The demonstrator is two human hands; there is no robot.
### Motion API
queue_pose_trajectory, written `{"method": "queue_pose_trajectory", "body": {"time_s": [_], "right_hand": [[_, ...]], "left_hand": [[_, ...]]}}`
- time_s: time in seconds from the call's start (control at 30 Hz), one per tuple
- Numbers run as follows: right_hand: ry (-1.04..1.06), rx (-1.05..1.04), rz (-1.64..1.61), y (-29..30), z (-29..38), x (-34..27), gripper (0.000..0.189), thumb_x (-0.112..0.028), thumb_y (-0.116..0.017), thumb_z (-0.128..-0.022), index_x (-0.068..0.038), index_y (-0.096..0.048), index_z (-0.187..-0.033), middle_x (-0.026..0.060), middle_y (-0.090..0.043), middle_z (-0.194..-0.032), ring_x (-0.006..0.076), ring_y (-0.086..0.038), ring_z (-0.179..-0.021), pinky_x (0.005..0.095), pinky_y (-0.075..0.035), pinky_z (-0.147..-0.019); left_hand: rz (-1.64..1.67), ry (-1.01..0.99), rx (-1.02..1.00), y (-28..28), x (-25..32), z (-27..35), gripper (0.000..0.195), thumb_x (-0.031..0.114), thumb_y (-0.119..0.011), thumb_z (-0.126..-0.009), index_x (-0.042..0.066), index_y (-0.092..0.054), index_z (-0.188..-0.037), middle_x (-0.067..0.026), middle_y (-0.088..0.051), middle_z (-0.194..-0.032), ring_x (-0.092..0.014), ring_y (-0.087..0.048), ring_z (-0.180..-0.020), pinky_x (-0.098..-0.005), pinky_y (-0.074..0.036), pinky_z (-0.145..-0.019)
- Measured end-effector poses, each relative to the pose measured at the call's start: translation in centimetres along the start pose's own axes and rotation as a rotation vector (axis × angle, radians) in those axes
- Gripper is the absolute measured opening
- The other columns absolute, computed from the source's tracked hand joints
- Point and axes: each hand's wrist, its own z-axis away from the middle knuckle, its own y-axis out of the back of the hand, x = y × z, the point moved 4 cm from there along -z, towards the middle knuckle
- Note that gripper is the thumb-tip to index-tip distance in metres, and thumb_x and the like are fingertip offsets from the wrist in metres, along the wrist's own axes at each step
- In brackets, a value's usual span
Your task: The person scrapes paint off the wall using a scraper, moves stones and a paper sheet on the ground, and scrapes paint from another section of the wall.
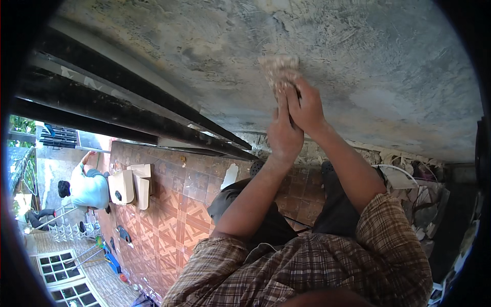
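Observation:
Both my hands are on a broad, flat scraper-like tool (282, 68), caked in a pale coating and blurred, so its exact kind is unclear. Its wide end meets a grey, patchy plastered wall (356, 57). My right hand (308, 107) wraps around the tool just behind that wide part. Below and to the left of it, my left hand (285, 136) presses against the right one, with fingers stretched along the tool's lower end. The fingers hide most of the handle.
Black metal bars (126, 103) run along the wall at left. Rubble and broken pieces (422, 203) lie at right by the wall's foot. Open cardboard boxes (142, 186) sit on the patterned tile floor (165, 226). Beyond them a person in a light shirt (90, 192) crouches.

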Motion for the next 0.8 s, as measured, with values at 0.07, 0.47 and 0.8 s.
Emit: {"method": "queue_pose_trajectory", "body": {"time_s": [0.07,0.47,0.8], "right_hand": [[-0.072,-0.007,0.076,-0.2,0.8,0.2,0.025,-0.007,-0.053,-0.089,-0.002,-0.058,-0.113,0.0182,-0.066,-0.08,0.0259,-0.067,-0.068,0.0322,-0.05,-0.059],[0.08,-0.033,-0.04,0.7,1.5,0.9,0.036,-0.012,-0.05,-0.091,-0.001,-0.044,-0.125,0.0205,-0.063,-0.091,0.0365,-0.063,-0.074,0.0371,-0.049,-0.065],[0.067,-0.426,-0.086,-4.9,3.3,-1.2,0.044,-0.01,-0.049,-0.092,0.002,-0.036,-0.133,0.0166,-0.057,-0.11,0.0277,-0.057,-0.097,0.0359,-0.043,-0.089]], "left_hand": [[-0.025,0.038,-0.032,-0.2,-0.1,0.8,0.061,0.008,-0.054,-0.086,-0.006,-0.029,-0.139,-0.0311,-0.048,-0.127,-0.046,-0.054,-0.107,-0.043,-0.048,-0.081],[0.085,-0.17,0.254,-1.6,0.7,0.9,0.057,0.01,-0.046,-0.093,-0.006,-0.022,-0.142,-0.0271,-0.055,-0.123,-0.038,-0.062,-0.101,-0.0401,-0.049,-0.081],[0.892,0.802,0.362,5.4,-5.2,-2.3,0.027,0.031,-0.047,-0.095,0.005,-0.052,-0.101,-0.0054,-0.05,-0.089,-0.015,-0.052,-0.079,-0.0313,-0.045,-0.067]]}}
